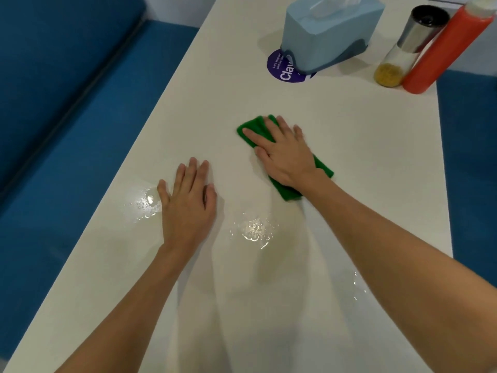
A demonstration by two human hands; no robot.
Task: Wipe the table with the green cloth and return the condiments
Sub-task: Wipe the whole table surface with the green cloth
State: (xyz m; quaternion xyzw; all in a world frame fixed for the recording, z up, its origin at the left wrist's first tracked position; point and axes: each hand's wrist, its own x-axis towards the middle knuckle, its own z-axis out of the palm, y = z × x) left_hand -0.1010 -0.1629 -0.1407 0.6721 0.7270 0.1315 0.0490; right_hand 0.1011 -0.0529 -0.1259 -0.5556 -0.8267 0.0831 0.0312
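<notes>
The green cloth [320, 164] lies flat on the white table [363, 146] right of centre. My right hand [285, 153] presses down on it with straight, spread fingers and covers most of it. My left hand [187, 197] rests flat on the bare tabletop to the left, fingers straight. Water puddles glisten beside my left hand [148, 203] and between my arms [254, 230]. At the far right edge stand a red squeeze bottle [446, 47] and a steel-topped shaker with yellow grains [403, 49], touching each other.
A light blue tissue box [328, 33] sits at the back on a round purple sticker [279, 68]. Blue bench seats run along the table's left [67, 130] and right [470, 157] sides. More droplets [357, 286] lie near my right forearm.
</notes>
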